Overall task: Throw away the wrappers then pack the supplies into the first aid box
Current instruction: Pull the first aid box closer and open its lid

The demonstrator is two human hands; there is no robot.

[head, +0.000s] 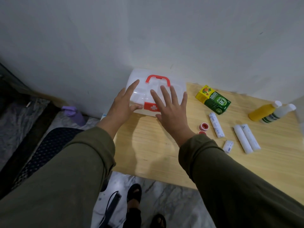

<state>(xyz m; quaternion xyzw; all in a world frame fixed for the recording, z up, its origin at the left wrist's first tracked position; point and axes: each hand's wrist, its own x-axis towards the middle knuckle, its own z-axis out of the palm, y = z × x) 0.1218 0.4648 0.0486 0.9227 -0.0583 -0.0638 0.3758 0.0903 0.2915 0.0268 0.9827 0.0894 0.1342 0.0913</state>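
Observation:
A clear plastic first aid box (176, 83) with a red handle and a red cross latch stands closed at the table's far left corner against the wall. My left hand (123, 102) rests on its left side, fingers spread, thumb at the front edge. My right hand (171, 111) lies flat over its front right part, fingers apart, holding nothing. To the right lie a green and yellow medicine carton (213, 100), several white bandage rolls (246, 139), two small red tape rolls (204, 126), a yellow bottle (261, 112) and a white bottle (278, 115).
The wooden table (156, 155) ends just left of the box. Below on the marble floor stand a purple bottle (74, 115), a dark patterned cushion (49, 148), a black strap and my sandalled feet (134, 193). A grey wall rises behind the table.

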